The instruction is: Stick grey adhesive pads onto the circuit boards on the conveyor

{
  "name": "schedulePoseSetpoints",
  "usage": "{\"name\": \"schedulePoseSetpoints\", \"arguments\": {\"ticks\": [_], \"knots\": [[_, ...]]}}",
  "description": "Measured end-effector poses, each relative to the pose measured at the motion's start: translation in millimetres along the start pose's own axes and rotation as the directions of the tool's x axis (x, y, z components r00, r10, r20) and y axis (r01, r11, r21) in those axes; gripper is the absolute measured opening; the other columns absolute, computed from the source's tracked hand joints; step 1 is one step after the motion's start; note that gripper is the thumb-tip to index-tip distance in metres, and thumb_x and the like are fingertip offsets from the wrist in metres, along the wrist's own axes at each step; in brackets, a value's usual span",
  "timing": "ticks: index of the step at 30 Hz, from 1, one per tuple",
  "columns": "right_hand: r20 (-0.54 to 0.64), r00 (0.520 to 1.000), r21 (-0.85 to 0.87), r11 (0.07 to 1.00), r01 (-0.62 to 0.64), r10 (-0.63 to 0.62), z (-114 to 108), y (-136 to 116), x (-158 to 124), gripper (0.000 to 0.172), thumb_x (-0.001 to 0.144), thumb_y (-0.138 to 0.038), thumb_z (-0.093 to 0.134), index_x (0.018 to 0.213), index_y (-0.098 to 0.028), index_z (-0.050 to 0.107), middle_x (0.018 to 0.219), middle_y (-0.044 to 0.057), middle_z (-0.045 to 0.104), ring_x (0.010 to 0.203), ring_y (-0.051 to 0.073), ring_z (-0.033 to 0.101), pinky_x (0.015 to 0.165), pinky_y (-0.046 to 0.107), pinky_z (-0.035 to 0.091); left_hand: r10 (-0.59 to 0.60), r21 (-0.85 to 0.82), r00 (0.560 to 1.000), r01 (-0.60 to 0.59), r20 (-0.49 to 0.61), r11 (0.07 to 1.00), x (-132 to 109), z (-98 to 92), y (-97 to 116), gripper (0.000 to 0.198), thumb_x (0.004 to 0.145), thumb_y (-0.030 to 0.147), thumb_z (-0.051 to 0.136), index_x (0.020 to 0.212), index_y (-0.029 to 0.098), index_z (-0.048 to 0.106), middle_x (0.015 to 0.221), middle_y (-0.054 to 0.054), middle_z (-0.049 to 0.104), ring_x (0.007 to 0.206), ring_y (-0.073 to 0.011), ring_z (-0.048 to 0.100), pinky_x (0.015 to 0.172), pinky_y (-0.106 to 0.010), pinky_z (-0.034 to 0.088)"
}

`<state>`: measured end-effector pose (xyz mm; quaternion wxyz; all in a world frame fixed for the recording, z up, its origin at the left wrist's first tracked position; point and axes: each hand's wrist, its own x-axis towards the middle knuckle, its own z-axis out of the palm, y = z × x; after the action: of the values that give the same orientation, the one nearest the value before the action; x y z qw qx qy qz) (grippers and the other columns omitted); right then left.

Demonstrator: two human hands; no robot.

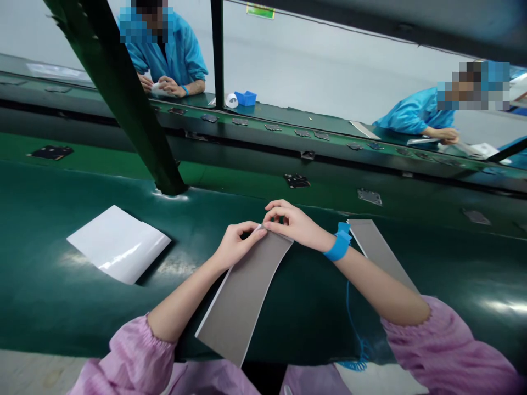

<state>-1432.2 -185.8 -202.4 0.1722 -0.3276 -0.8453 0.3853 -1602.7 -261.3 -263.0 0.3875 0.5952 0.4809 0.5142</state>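
A long grey strip with white edges (247, 296) slants across the green bench in front of me, its near end close to my body. At its far left corner, my left hand (240, 241) pinches the edge between thumb and fingers. The fingertips of my right hand (290, 222) close together at the same far edge, almost touching my left thumb; anything small between them is hidden. A blue wrist band (340, 244) circles my right wrist, and a coiled blue cord hangs below it. Behind my right forearm lies a second grey strip (382, 249).
A glossy white sheet (119, 244) lies on the green bench (37, 219) at the left. Beyond it, dark flat parts (297, 181) sit along a green belt. A green post (135, 109) rises at left. Two people in blue work across the line, near a blue box (246, 99).
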Motion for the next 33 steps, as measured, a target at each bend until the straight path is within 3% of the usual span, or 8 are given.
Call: {"name": "schedulePoseSetpoints", "arguments": {"ticks": [6,9,12,14,18,21,29,33], "knots": [[-0.018,0.999,0.107,0.993,-0.048,0.050,5,0,0,0.022,0.078,-0.041,0.067,0.073,-0.019,0.066,0.113,0.007,0.055,0.074,0.012,0.053,0.072,0.033,0.046,-0.003,-0.003,1.000,0.003,0.005,1.000,1,0.2,-2,0.029,0.083,0.043,0.062,0.082,0.017,0.073,0.079,-0.004,0.074,0.073,-0.0181,0.065,0.066,-0.026,0.048],[-0.069,0.991,0.297,0.951,-0.090,0.115,3,0,0,0.028,0.074,-0.047,0.070,0.075,-0.019,0.067,0.106,0.007,0.058,0.078,0.014,0.054,0.069,0.030,0.045,-0.018,-0.009,1.000,0.018,-0.020,1.000,1,-0.1,-3,0.029,0.082,0.044,0.062,0.080,0.017,0.073,0.076,-0.003,0.072,0.071,-0.0175,0.064,0.065,-0.026,0.047],[-0.188,0.952,0.647,0.760,-0.065,0.242,-2,0,2,0.033,0.074,-0.053,0.068,0.081,-0.021,0.064,0.096,0.004,0.061,0.073,0.013,0.053,0.062,0.027,0.043,-0.020,-0.028,1.000,0.020,0.005,0.999,-1,-0.2,3,0.028,0.083,0.042,0.062,0.077,0.016,0.071,0.074,-0.004,0.071,0.071,-0.0175,0.064,0.066,-0.026,0.048],[-0.255,0.914,0.817,0.576,0.029,0.316,-5,-1,5,0.031,0.076,-0.054,0.064,0.081,-0.023,0.060,0.092,0.001,0.061,0.069,0.012,0.052,0.060,0.026,0.042,0.016,-0.070,0.989,-0.006,0.147,0.998,-4,0.9,10,0.025,0.084,0.039,0.063,0.078,0.017,0.072,0.080,-0.005,0.073,0.076,-0.0188,0.066,0.072,-0.028,0.049],[-0.373,0.847,0.892,0.396,0.217,0.377,2,-1,16,0.023,0.082,-0.047,0.057,0.079,-0.024,0.052,0.082,-0.002,0.059,0.059,0.010,0.047,0.058,0.025,0.043,0.191,-0.151,0.876,-0.137,0.443,0.979,-13,7.6,22,0.017,0.083,0.034,0.067,0.079,0.019,0.073,0.116,-0.010,0.069,0.104,-0.0234,0.063,0.093,-0.038,0.047],[-0.436,0.806,0.876,0.395,0.278,0.400,13,2,25,0.018,0.080,-0.042,0.057,0.081,-0.025,0.051,0.079,-0.003,0.056,0.055,0.009,0.043,0.055,0.024,0.042,0.222,-0.130,0.853,-0.181,0.473,0.975,-17,13.1,21,0.013,0.082,0.032,0.070,0.081,0.020,0.075,0.135,-0.010,0.056,0.116,-0.0248,0.056,0.100,-0.041,0.043],[-0.558,0.687,0.829,0.352,0.435,0.465,28,1,41,0.018,0.072,-0.034,0.064,0.083,-0.024,0.054,0.076,-0.004,0.051,0.053,0.007,0.039,0.050,0.021,0.036,0.246,-0.141,0.852,-0.203,0.462,0.969,-19,14.6,19,0.010,0.081,0.028,0.070,0.080,0.019,0.075,0.138,-0.010,0.050,0.118,-0.0232,0.052,0.104,-0.038,0.040],[-0.617,0.665,0.779,0.451,0.436,0.422,33,-3,42,0.015,0.074,-0.034,0.060,0.082,-0.022,0.055,0.075,-0.003,0.050,0.053,0.006,0.038,0.050,0.021,0.034,0.178,-0.143,0.855,-0.123,0.488,0.982,-20,14.3,19,0.015,0.084,0.030,0.067,0.079,0.018,0.073,0.133,-0.010,0.051,0.104,-0.0198,0.055,0.098,-0.037,0.045]]}}
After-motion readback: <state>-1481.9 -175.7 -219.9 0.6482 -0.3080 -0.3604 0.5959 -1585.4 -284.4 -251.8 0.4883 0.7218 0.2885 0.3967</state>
